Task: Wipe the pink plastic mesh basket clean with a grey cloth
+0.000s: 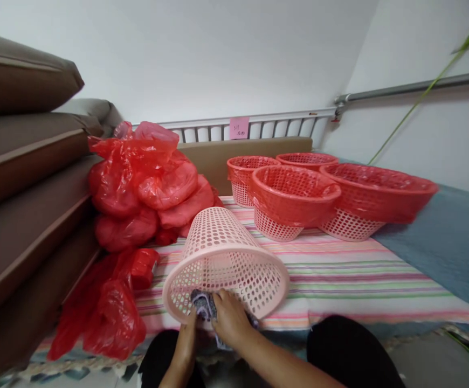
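A pink perforated plastic basket (222, 264) lies tipped on its side on the striped cloth (339, 275) covering the bed, its mouth toward the person. Both hands, left (186, 337) and right (230, 318), meet at its near rim, on a patterned rag (203, 305). Left of the basket sits a heap of red plastic bags (145, 183), against stacked brown cushions (20, 178). Behind and right stand four bag-lined red baskets (295, 199), before a metal railing (259, 125).

Left hand (186, 338) fingertips and most of the patterned cloth (202, 305) — hidden behind the right hand (229, 319).
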The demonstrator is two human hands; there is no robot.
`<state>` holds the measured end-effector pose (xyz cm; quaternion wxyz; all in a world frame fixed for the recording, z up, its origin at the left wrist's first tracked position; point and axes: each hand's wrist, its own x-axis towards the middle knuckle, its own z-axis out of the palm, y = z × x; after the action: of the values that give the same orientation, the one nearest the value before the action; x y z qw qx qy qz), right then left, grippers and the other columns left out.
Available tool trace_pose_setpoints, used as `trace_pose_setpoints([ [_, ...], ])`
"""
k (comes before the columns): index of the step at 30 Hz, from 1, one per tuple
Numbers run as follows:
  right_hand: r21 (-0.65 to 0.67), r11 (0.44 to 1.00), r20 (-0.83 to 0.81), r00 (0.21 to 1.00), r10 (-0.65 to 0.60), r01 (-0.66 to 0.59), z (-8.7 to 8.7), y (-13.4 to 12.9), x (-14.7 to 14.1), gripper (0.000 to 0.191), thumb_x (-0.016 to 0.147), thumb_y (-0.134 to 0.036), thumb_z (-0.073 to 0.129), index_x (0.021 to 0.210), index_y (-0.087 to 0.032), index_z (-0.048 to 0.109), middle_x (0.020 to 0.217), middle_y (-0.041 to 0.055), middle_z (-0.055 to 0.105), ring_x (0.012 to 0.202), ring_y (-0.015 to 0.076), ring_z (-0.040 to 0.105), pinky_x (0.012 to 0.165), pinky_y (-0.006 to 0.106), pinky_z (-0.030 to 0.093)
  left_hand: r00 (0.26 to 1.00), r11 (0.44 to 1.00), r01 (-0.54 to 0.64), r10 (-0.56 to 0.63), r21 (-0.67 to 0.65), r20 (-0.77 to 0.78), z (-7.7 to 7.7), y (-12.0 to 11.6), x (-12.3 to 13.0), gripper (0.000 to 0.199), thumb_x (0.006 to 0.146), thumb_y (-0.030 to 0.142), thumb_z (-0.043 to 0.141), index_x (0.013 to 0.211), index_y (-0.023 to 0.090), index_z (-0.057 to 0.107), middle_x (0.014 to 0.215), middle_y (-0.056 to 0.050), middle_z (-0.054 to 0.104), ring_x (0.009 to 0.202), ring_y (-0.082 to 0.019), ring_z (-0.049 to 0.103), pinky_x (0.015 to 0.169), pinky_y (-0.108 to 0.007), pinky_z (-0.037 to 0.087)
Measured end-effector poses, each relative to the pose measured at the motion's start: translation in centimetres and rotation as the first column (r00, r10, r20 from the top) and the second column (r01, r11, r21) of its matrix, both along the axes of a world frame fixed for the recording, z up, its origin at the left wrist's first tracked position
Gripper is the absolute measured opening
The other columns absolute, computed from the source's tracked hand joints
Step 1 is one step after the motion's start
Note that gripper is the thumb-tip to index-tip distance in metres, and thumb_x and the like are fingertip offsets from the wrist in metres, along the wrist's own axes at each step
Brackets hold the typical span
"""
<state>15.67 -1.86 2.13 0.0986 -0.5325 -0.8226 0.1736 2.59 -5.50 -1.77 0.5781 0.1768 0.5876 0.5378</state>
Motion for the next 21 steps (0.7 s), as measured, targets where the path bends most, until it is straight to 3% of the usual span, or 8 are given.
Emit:
trace_pose_setpoints([
  [5,0.081,0.994,0.021,0.997,-0.069,0.067,0.3,5.9,-1.4,0.039,0.078,-0.014,0.055,0.116,-0.014,0.065,0.112,0.0164,0.065,0.102,0.0307,0.062,0.090,0.041,0.045,1.000,1.000,-0.024,0.024,0.013,-0.007,0.0,0.5,-0.1,0.065,0.073,0.043,0.078,0.128,0.015,0.062,0.104,-0.013,0.077,0.098,-0.035,0.073,0.077,-0.043,0.062],
  [7,0.094,0.992,0.000,0.996,-0.090,0.089,0.2,9.0,-2.0,0.044,0.079,-0.013,0.054,0.122,-0.014,0.062,0.120,0.0175,0.064,0.110,0.0316,0.060,0.094,0.042,0.044,1.000,1.000,-0.022,0.022,0.003,0.005,-0.6,0.7,-0.1,0.062,0.076,0.043,0.076,0.129,0.014,0.062,0.105,-0.014,0.077,0.099,-0.035,0.072,0.080,-0.043,0.062],
  [10,0.155,0.979,-0.200,0.975,-0.098,0.130,-0.1,13.3,-3.0,0.053,0.088,-0.017,0.048,0.140,-0.019,0.048,0.144,0.0133,0.051,0.136,0.0304,0.042,0.110,0.046,0.034,1.000,0.999,-0.002,0.004,-0.040,0.028,-1.7,0.8,-0.2,0.053,0.081,0.044,0.070,0.122,0.010,0.066,0.105,-0.017,0.077,0.094,-0.035,0.074,0.079,-0.043,0.062],
  [13,0.137,0.968,-0.419,0.898,-0.134,0.208,-0.2,16.5,-4.1,0.048,0.098,-0.031,0.039,0.145,-0.024,0.042,0.152,0.0075,0.044,0.142,0.0271,0.034,0.116,0.048,0.027,0.998,0.997,0.000,0.005,-0.078,0.058,-2.3,0.7,-0.2,0.045,0.084,0.041,0.067,0.115,0.009,0.069,0.112,-0.018,0.075,0.082,-0.033,0.076,0.072,-0.044,0.063],
  [17,0.072,0.976,-0.450,0.880,-0.152,0.205,-0.1,18.4,-4.9,0.043,0.099,-0.037,0.041,0.138,-0.022,0.051,0.144,0.0083,0.053,0.133,0.0251,0.044,0.114,0.044,0.030,0.993,0.994,0.045,-0.033,-0.099,0.116,-2.4,0.8,-0.2,0.042,0.088,0.039,0.063,0.116,0.007,0.068,0.105,-0.017,0.077,0.070,-0.029,0.076,0.066,-0.040,0.063],
  [21,0.103,0.980,-0.313,0.941,-0.129,0.168,0.4,16.9,-4.3,0.043,0.096,-0.029,0.045,0.137,-0.021,0.052,0.140,0.0096,0.056,0.132,0.0262,0.046,0.112,0.044,0.032,0.995,0.994,0.035,-0.025,-0.103,0.099,-2.4,0.9,-0.1,0.046,0.088,0.041,0.062,0.119,0.007,0.066,0.100,-0.016,0.078,0.065,-0.028,0.076,0.063,-0.038,0.062],
])
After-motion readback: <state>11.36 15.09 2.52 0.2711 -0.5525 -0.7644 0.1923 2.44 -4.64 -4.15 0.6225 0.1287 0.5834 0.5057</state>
